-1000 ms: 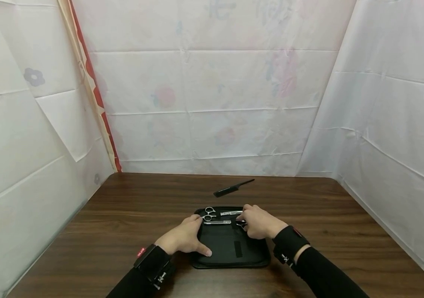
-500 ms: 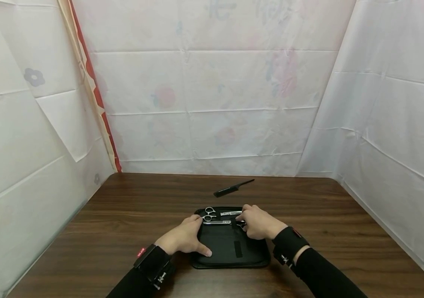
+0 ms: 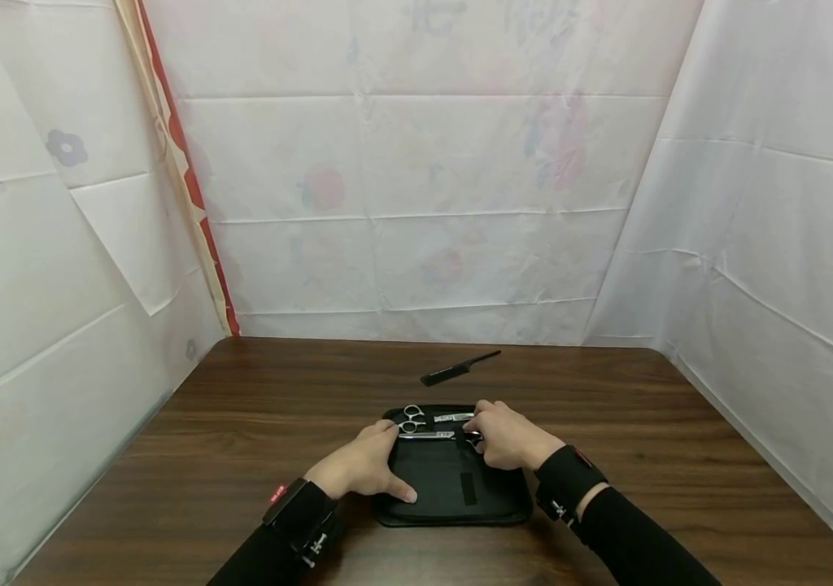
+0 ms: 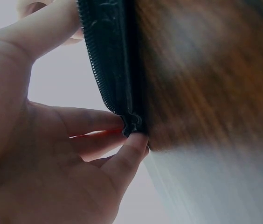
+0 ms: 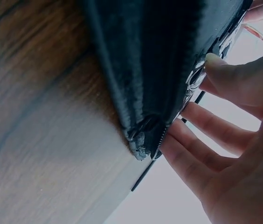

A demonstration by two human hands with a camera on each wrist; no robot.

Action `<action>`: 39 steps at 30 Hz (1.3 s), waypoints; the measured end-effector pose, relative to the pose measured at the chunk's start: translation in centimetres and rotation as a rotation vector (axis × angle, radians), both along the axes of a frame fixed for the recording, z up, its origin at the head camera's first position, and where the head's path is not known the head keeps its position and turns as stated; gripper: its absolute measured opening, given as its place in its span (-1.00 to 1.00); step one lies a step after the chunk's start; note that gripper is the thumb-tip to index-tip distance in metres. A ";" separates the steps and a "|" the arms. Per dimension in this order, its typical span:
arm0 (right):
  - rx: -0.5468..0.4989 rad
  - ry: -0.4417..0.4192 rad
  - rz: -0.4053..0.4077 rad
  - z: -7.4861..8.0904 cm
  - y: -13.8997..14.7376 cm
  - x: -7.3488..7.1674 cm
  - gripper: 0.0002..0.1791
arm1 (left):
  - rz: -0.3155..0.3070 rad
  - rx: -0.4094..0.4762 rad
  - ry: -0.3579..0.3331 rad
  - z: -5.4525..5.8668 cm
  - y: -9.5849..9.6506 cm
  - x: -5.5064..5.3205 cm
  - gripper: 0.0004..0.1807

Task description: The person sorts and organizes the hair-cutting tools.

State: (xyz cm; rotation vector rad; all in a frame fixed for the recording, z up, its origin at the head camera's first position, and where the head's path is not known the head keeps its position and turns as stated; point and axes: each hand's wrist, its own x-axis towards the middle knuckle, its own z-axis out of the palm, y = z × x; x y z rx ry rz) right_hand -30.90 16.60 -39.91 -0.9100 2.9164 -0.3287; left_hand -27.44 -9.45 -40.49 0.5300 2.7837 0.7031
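Observation:
A black zippered case point(image 3: 431, 488) lies flat and open on the table. Two pairs of silver scissors lie across its far part: the farther scissors point(image 3: 411, 425) have their finger rings at the left, the nearer scissors point(image 3: 427, 435) have their handles at the right. My right hand point(image 3: 513, 438) pinches at those right-side handles, partly hiding them; in the right wrist view the thumb point(image 5: 218, 63) lies at a finger ring. My left hand point(image 3: 358, 465) rests over the case's left edge, thumb stretched on the inside; in the left wrist view the fingers point(image 4: 131, 151) touch its zipped corner.
A black tail comb point(image 3: 449, 374) lies on the wooden table point(image 3: 255, 439) beyond the case. An elastic loop point(image 3: 468, 488) crosses the case's lower part. White sheeting point(image 3: 416, 268) hangs behind the table and on both sides.
Both hands, the case and the scissors keep their places; the head view has shifted very slightly.

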 end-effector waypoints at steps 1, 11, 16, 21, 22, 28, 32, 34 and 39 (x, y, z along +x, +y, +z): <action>-0.002 0.004 0.002 0.0 0.0 0.0 -0.64 | 0.001 0.000 -0.001 0.0 0.0 0.0 0.19; 0.021 -0.001 -0.010 0.2 -0.1 0.0 -0.63 | 0.000 -0.005 -0.005 0.2 0.0 0.0 0.19; 0.032 -0.002 -0.014 0.3 -0.2 -0.1 -0.63 | -0.002 -0.001 0.002 0.3 0.0 -0.1 0.19; 0.026 0.004 -0.002 0.3 -0.3 -0.3 -0.64 | -0.001 -0.005 0.008 0.3 -0.1 -0.1 0.19; 0.026 0.006 0.000 0.3 -0.3 -0.3 -0.64 | 0.001 -0.004 0.008 0.3 -0.1 -0.1 0.19; 0.023 0.000 0.010 0.3 -0.4 -0.4 -0.64 | 0.005 0.001 -0.002 0.3 -0.2 -0.1 0.19; 0.041 0.001 0.029 0.5 -0.2 -0.4 -0.64 | 0.002 -0.004 0.015 0.1 -0.2 -0.1 0.19; 0.053 -0.005 0.036 0.6 -0.2 -0.5 -0.64 | -0.001 -0.008 0.022 0.1 -0.1 -0.1 0.19; 0.057 -0.053 0.029 1.0 0.1 -0.5 -0.64 | -0.002 -0.007 0.012 0.1 0.1 0.1 0.20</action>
